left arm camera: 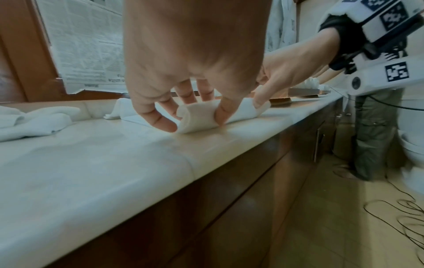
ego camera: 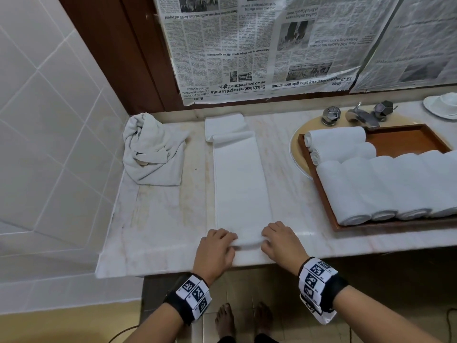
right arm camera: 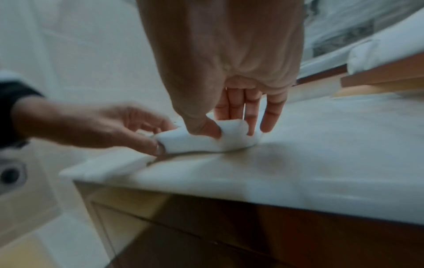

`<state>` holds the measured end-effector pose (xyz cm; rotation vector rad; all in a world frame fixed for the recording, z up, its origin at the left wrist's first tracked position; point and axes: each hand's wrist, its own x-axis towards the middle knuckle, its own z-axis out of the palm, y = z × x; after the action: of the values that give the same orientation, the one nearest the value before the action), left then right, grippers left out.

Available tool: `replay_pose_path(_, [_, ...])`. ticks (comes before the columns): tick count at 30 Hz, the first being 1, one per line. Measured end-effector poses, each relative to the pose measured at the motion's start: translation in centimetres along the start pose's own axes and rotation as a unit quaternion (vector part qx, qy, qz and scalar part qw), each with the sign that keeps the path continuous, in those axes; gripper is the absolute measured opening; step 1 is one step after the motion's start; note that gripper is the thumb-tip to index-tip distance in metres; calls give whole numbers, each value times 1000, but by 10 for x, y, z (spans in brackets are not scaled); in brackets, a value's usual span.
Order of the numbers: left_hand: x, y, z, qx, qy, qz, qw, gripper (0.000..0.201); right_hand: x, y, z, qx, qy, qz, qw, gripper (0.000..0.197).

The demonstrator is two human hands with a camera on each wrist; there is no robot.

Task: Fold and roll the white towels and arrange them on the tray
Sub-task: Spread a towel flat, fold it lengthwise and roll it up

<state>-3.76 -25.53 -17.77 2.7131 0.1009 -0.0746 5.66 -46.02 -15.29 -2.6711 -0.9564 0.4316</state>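
A white towel folded into a long narrow strip (ego camera: 242, 184) lies on the marble counter (ego camera: 160, 219), running away from me. Its near end is curled into a small roll (ego camera: 248, 241) (left arm camera: 197, 117) (right arm camera: 206, 141). My left hand (ego camera: 217, 246) (left arm camera: 192, 116) pinches the roll's left end between thumb and fingers. My right hand (ego camera: 279, 241) (right arm camera: 231, 127) pinches the right end the same way. A wooden tray (ego camera: 329, 201) at the right holds several rolled white towels (ego camera: 371, 186).
A crumpled white towel (ego camera: 153, 149) lies at the back left of the counter. The tray sits over a sink with a metal tap (ego camera: 361, 116). A white dish (ego camera: 442, 105) stands at the far right. Newspaper (ego camera: 259, 45) covers the wall behind. Cables (left arm camera: 401, 214) trail on the floor.
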Motion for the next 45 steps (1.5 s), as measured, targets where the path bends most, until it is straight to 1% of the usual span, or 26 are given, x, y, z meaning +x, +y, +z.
replay_pose_path(3, [7,-5,-7,-83,-11,-50,995,32,6,4,-9,83,-19,49,995,24])
replay_pose_path(6, [13,-5,-13,-155,5,-97,983,28,14,9,-9,128,-16,81,988,21])
replay_pose_path(9, [16,-3,-13,-181,39,-121,975,25,16,12,-4,147,25,79,986,21])
replay_pose_path(13, [19,-4,-12,-202,74,-154,964,16,13,16,1,187,111,73,973,16])
replay_pose_path(15, [19,-1,-9,-208,86,-159,961,11,13,18,3,182,125,70,973,16])
replay_pose_path(16, [19,0,-8,-207,91,-161,961,11,13,19,4,169,118,63,976,18])
replay_pose_path(19, [18,2,-7,-152,92,-168,970,14,14,23,7,89,67,24,993,20])
replay_pose_path(21, [19,1,-7,-103,95,-146,979,14,12,24,6,23,62,-19,998,18])
replay_pose_path(23, [19,2,-4,-62,104,-105,987,11,9,21,3,-14,48,-53,997,26])
replay_pose_path(25, [18,2,0,-34,114,-73,990,13,9,19,2,-42,41,-69,996,34])
replay_pose_path(26, [17,3,2,-27,116,-62,991,18,9,18,2,-45,43,-65,996,36])
replay_pose_path(28, [12,2,3,-8,104,-37,994,32,10,18,4,-32,52,-63,996,36])
replay_pose_path(31, [7,-1,2,46,56,-8,997,43,13,22,2,31,36,-33,998,19])
replay_pose_path(32, [8,-3,1,41,44,-11,998,46,14,24,0,50,25,-19,998,18])
replay_pose_path(34, [13,-8,-4,-17,22,-36,999,50,16,26,-7,98,21,6,995,20])
replay_pose_path(35, [16,-10,-8,-62,11,-59,996,48,17,26,-11,124,18,20,992,20])
replay_pose_path(38, [23,-14,-18,-180,12,-115,977,35,21,29,-15,197,22,63,978,16])
replay_pose_path(40, [26,-15,-20,-229,12,-140,963,24,22,31,-14,230,39,84,969,18])
replay_pose_path(41, [27,-14,-21,-239,13,-149,959,18,22,31,-13,236,48,85,967,21])
replay_pose_path(42, [28,-13,-22,-240,16,-159,958,17,22,30,-11,234,58,79,967,23])
replay_pose_path(45, [30,-8,-22,-236,46,-205,949,26,21,28,-6,171,90,34,981,21])
